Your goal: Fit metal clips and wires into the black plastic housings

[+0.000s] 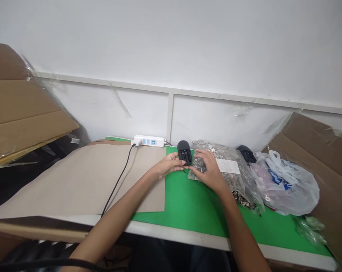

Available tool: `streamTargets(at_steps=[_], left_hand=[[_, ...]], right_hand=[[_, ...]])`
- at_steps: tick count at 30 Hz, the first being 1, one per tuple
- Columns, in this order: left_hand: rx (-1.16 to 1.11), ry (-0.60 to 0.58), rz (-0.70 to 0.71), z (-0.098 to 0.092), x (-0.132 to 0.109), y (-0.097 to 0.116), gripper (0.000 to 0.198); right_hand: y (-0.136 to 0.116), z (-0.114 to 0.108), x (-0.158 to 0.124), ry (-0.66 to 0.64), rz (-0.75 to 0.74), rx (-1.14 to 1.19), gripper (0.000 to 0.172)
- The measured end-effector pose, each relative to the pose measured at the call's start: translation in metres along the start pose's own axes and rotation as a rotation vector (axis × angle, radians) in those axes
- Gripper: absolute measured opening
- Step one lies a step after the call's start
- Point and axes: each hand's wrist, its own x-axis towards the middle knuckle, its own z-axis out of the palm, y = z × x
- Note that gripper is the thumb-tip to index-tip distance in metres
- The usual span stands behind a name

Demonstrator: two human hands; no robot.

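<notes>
From where I stand, the black plastic casing (184,152) has a soft sheen, and the clear plastic bag (216,160) beside it is crinkled and glossy, packed with bright metal parts (nickel-plated, perhaps). Its paper label (228,166) is matt white. Further right, the thin white plastic carrier bag (284,185) shines along its creases. The green mat (193,200) looks smooth, the beige sheet (83,181) on the left matt, and the cardboard (324,151) at far right dull and slightly rough.

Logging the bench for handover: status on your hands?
Left hand, right hand touching black battery-compartment device. Bag of metal parts beneath right hand.
</notes>
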Motion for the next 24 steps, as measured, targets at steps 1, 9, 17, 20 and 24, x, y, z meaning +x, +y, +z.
streamTargets(at_steps=[1, 9, 17, 20, 24], left_hand=[[-0.019, -0.015, -0.014, 0.001, -0.001, 0.001, 0.062], [-0.108, -0.072, -0.089, -0.002, -0.002, 0.003, 0.043], [-0.404, -0.182, -0.223, 0.007, 0.000, -0.008, 0.039], [-0.477, -0.140, -0.251, 0.019, -0.001, -0.013, 0.056], [-0.501, -0.024, -0.250, 0.032, -0.004, -0.014, 0.072]], right_hand=[[-0.001, -0.001, 0.000, -0.020, -0.049, -0.015, 0.027], [-0.008, 0.006, -0.001, -0.080, -0.153, 0.015, 0.012], [-0.016, 0.016, -0.004, -0.032, -0.233, 0.030, 0.010], [-0.024, 0.018, -0.003, -0.008, -0.254, 0.061, 0.013], [-0.031, 0.018, -0.003, -0.030, -0.247, 0.077, 0.013]])
